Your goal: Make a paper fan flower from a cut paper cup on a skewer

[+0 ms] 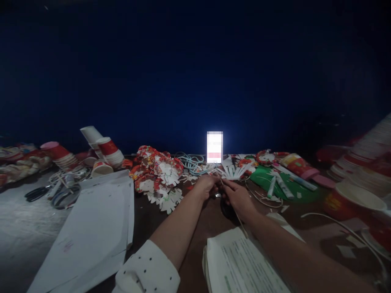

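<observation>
Near the middle of the table my left hand (205, 187) is closed, its fingertips meeting those of the other hand; what it pinches is hidden. My right hand (240, 198) is closed in a pinch on a thin pale cord (242, 226), which trails down beneath the wrist towards the paper stack. Just beyond the fingers is a white paper piece cut into fanned strips (233, 173); I cannot tell whether a hand grips it. Below the right hand lies a dark round object (228, 211), partly covered.
A lit screen (214, 147) stands behind the hands. Left are red-and-white cut-paper pieces (159, 175), a white board (91, 228), scissors (36, 194) and paper cups (110, 152). Printed sheets (241, 260) lie in front. Rightward are a green sheet (265, 177), marker-like tubes (284, 187) and stacked cups (363, 150).
</observation>
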`<state>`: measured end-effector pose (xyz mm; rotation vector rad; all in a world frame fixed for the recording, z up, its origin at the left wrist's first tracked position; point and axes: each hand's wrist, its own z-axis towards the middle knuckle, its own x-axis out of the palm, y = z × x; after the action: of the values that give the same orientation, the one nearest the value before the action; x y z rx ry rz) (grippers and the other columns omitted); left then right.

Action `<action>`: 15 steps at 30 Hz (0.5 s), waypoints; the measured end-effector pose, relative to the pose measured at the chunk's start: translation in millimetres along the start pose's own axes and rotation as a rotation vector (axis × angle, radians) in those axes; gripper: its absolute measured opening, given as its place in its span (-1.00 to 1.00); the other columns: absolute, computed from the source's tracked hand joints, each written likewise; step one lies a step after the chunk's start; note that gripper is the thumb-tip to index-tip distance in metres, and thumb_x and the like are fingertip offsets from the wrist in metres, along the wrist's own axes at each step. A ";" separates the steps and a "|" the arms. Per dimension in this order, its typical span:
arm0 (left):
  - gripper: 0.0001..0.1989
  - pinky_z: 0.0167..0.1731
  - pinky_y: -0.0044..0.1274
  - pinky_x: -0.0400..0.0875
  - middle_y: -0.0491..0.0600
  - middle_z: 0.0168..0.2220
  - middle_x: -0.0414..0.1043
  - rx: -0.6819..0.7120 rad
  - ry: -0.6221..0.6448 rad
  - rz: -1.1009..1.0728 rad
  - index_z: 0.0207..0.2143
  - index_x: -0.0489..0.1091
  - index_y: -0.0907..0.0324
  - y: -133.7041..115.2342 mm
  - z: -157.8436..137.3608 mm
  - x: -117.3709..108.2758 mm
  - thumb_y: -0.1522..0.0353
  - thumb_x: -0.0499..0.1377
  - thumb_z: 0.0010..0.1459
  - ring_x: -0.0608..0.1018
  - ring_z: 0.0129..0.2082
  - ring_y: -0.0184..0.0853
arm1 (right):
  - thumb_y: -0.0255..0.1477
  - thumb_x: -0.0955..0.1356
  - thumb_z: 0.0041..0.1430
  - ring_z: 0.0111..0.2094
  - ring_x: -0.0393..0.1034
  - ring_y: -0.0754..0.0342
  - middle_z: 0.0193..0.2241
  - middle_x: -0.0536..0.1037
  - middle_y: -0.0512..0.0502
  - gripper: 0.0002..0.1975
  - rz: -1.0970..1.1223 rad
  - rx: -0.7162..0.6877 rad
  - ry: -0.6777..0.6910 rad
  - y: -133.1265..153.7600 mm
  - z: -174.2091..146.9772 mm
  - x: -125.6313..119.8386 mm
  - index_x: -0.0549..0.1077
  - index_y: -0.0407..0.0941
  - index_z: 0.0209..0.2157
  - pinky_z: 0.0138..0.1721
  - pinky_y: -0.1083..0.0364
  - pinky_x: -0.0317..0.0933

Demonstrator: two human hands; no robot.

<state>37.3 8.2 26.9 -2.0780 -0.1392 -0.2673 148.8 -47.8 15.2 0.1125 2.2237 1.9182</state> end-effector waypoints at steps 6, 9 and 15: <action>-0.78 -0.72 -0.65 0.09 -0.13 -0.69 0.31 0.063 -0.074 0.128 -0.58 0.34 0.27 0.6 1.1 1.9 0.52 0.24 0.10 0.24 -0.78 -0.55 | -0.50 0.34 0.19 -0.74 0.30 0.19 -0.66 0.48 0.06 -0.61 -0.088 -0.011 0.038 -1.0 -2.8 2.4 0.54 -0.19 0.06 -0.72 0.25 0.16; -0.76 -0.72 -0.63 0.07 -0.14 -0.73 0.27 0.069 -0.093 0.149 -0.61 0.33 0.27 2.7 3.5 1.5 0.57 0.18 0.10 0.24 -0.78 -0.53 | -0.51 0.31 0.24 -0.71 0.38 0.14 -0.62 0.51 0.05 -0.60 -0.037 0.041 0.067 -1.1 -4.3 5.1 0.47 -0.18 0.11 -0.71 0.20 0.27; -0.80 -0.73 -0.69 0.07 -0.17 -0.73 0.27 0.020 -0.114 0.014 -0.58 0.33 0.25 1.0 2.3 1.0 0.59 0.23 0.03 0.23 -0.78 -0.55 | -0.60 0.32 0.23 -0.60 0.45 0.16 -0.51 0.55 -0.02 -0.71 0.149 0.146 0.033 1.3 -3.5 8.2 0.45 -0.23 0.00 -0.62 0.21 0.39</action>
<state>38.7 9.7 25.2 -2.0737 -0.1956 -0.1379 140.0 -49.4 16.2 0.2782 2.4387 1.8392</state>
